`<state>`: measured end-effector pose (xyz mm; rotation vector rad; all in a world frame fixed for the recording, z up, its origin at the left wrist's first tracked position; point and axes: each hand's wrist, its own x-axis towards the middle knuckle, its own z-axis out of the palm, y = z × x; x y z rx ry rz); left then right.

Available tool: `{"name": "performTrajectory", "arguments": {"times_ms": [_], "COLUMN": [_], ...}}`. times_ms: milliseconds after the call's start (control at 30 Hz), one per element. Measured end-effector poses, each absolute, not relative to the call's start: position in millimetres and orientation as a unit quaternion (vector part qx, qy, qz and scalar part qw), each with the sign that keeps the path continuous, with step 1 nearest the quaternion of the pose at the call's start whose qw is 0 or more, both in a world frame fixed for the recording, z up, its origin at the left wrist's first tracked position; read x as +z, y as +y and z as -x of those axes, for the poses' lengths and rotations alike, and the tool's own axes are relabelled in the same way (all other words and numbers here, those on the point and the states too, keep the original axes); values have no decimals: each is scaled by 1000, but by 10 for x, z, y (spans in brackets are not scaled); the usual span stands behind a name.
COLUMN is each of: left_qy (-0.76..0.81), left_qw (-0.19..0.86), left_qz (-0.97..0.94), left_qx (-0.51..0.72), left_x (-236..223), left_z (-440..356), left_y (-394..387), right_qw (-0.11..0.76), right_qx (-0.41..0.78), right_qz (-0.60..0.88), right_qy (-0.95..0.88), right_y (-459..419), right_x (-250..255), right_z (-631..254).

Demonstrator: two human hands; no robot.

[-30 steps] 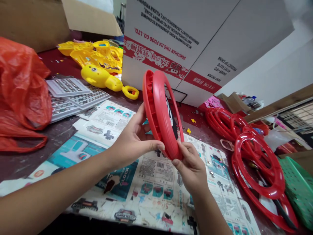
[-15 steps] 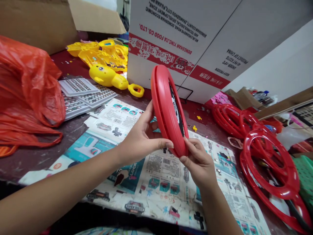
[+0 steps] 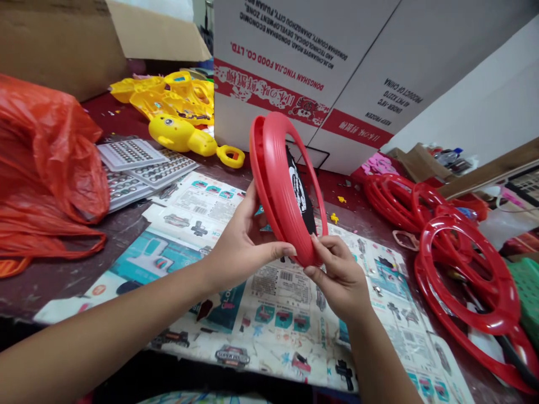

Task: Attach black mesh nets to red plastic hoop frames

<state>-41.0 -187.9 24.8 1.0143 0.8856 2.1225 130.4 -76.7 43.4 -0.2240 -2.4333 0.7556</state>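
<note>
Upright and edge-on above the printed cardboard, a red plastic ring (image 3: pixel 281 185) is between my hands. It consists of two ring halves with a gap along the rim, wider toward the top. A black piece with a white print (image 3: pixel 300 193) shows inside its opening. My left hand (image 3: pixel 248 230) grips the ring's left and lower side, the thumb across the bottom rim and the other fingers partly hidden behind. With thumb and fingertips, my right hand (image 3: pixel 339 272) pinches the lower right edge, close to the black piece.
Beneath my hands lies flattened printed cardboard (image 3: pixel 269 331). More red rings (image 3: pixel 497 280) are piled at right, beside a green basket (image 3: pixel 529 297). Button-cell trays (image 3: pixel 130 154), an orange plastic bag (image 3: pixel 46 151) and yellow duck-shaped toy parts (image 3: pixel 181 134) stand left. A large carton (image 3: pixel 269 126) rises behind.
The gap between the two ring halves has become wider at the top. The ring has turned slightly, showing more of the black piece. Both hands keep their hold.
</note>
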Motion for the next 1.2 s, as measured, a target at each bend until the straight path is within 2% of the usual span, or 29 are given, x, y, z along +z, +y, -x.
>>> {"name": "performTrajectory", "arguments": {"times_ms": [433, 767, 1200], "left_qy": [335, 300, 301], "left_qw": [331, 376, 376], "left_qz": [-384, -370, -367], "left_qx": [794, 795, 796], "left_x": [277, 326, 326], "left_z": [410, 430, 448], "left_y": [-1916, -1949, -1936], "right_qw": [295, 299, 289], "right_qx": [336, 324, 317], "right_qz": [68, 71, 52], "right_qy": [-892, -895, -902], "right_y": [-681, -653, -667], "right_x": [377, 422, 435], "right_z": [-1321, -1316, -1308]}}
